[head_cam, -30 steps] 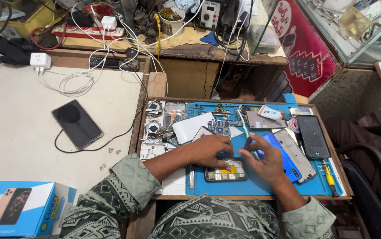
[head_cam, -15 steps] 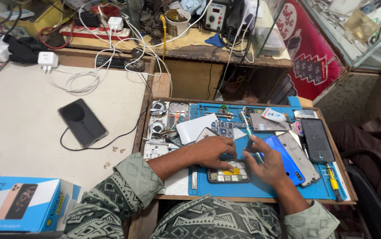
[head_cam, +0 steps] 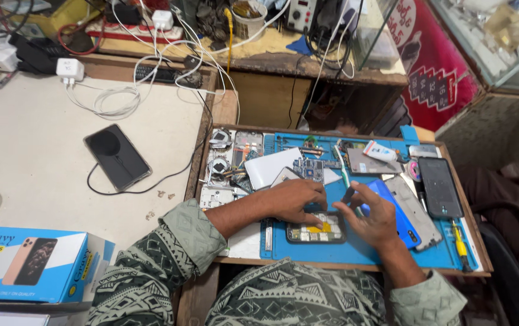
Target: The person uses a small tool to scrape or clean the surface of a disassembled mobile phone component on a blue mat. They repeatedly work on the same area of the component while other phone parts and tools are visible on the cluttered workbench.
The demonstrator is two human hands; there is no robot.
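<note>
left hand (head_cam: 295, 202) flat, fingers loosely spread, pressing top edge of opened phone (head_cam: 316, 229) | right hand (head_cam: 371, 214) beside it, fingertips pinched on small dark part (head_cam: 348, 194) | phone lies near front edge of blue mat (head_cam: 356, 250), crowded | blue cover (head_cam: 395, 208) glossy, touching right hand | bare tabletop (head_cam: 30, 157) left

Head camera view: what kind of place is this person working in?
Most likely a phone repair bench. An opened phone lies under both hands on a blue work mat, loose circuit boards and phone back covers lie around, and a screwdriver is nearby.
</note>
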